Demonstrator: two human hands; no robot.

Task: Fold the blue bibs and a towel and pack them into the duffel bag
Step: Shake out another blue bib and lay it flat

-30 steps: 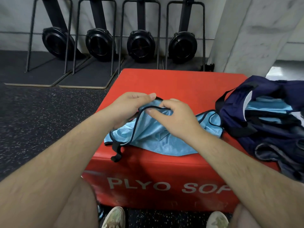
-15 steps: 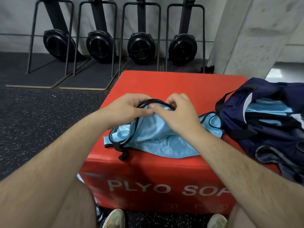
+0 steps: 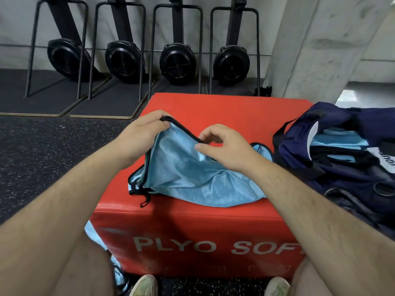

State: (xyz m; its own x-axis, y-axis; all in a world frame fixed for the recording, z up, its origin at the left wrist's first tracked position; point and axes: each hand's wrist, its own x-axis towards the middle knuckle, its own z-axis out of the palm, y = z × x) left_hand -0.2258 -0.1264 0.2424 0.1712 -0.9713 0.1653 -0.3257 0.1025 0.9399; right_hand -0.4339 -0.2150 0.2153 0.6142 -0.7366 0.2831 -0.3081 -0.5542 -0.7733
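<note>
Both hands work one blue bib (image 3: 192, 178) that lies on top of the red plyo box (image 3: 224, 107). Half a second ago the two hands met at the middle of the bib's black-trimmed edge, fingertips almost touching; now they have drawn apart along that trim. The left hand (image 3: 139, 137) has lifted toward 11 o'clock of the bib and pinches the black binding between thumb and curled fingers, raising that corner off the box. The right hand (image 3: 222, 146) sits at about 1 o'clock of the bib, thumb and forefinger curled into a pinch on the same trim, the other fingers loosely arched above it. The stretch of edge between them now hangs as a taut arc, and the cloth below it drapes in loose wrinkles down to the near edge of the box, a strap loop dangling at 7 o'clock.

As a judgement, the spreading means the person is finding and straightening one edge to begin a fold; the bib is not yet folded. The navy duffel bag (image 3: 333, 167) rests open at 3 o'clock, touching the bib's far corner, with light blue folded cloth already showing inside, so some packing appears done. More blue fabric (image 3: 94, 236) hangs low at 7 o'clock beside the box, seemingly waiting its turn.
</note>
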